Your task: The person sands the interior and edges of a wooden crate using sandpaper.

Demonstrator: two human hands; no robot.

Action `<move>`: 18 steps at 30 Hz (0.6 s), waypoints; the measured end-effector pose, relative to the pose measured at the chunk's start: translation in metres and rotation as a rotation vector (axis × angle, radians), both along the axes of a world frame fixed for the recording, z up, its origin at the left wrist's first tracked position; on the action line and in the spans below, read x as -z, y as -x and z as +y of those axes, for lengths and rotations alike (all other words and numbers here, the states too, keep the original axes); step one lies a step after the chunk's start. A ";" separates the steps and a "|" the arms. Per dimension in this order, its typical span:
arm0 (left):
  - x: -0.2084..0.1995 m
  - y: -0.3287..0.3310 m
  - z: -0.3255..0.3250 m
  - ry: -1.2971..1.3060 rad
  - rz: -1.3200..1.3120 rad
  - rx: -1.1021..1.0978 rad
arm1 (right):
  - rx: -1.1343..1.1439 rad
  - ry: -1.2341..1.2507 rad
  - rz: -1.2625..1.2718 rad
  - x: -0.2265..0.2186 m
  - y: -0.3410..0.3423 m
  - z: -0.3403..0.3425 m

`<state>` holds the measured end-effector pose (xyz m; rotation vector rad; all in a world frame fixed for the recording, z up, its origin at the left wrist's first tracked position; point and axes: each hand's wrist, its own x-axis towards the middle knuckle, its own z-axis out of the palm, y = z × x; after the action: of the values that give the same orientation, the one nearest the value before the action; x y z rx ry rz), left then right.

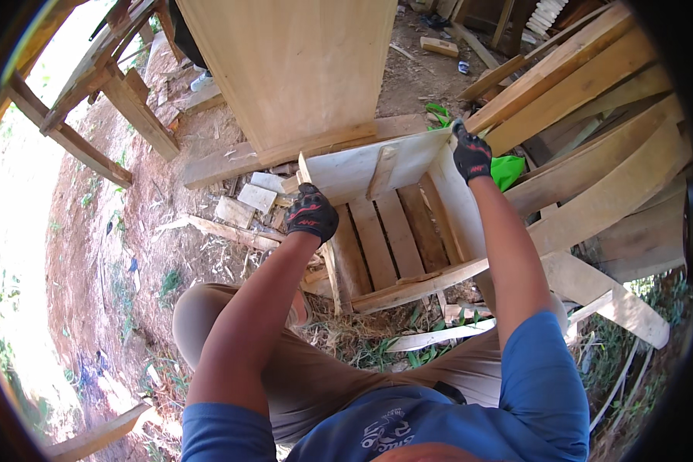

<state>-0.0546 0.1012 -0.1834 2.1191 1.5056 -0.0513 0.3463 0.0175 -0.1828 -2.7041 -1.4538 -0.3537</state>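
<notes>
Wooden crate (385, 231) between hands: left hand (311, 214) grips left wall, right hand (471, 154) far corner.

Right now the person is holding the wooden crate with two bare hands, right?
Not quite. The head view shows both hands on the wooden crate, but they wear black gloves: the left hand grips its left wall, the right hand its far right corner.

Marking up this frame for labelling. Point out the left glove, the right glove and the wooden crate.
left glove (311, 213), head view, back of the hand.
right glove (471, 156), head view, back of the hand.
wooden crate (385, 235), head view, a slat of its bottom.
</notes>
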 end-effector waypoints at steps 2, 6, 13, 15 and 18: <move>0.000 -0.004 -0.001 0.011 -0.032 0.002 | -0.073 -0.023 -0.054 0.003 -0.004 -0.039; -0.008 -0.012 -0.004 0.088 -0.033 0.012 | -0.241 -0.133 -0.388 0.008 0.009 -0.146; 0.000 -0.008 -0.007 0.022 -0.052 -0.008 | -0.175 0.314 -0.085 -0.085 0.063 -0.253; -0.011 -0.010 -0.012 -0.041 -0.011 0.020 | -0.180 0.356 0.034 -0.126 0.078 -0.255; -0.025 -0.011 -0.028 -0.388 0.058 0.197 | -0.364 0.138 0.354 -0.162 0.098 -0.234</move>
<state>-0.0437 0.0733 -0.1586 2.5894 1.4230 0.1188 0.2487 -0.2169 -0.0211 -2.3549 -1.8524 0.2383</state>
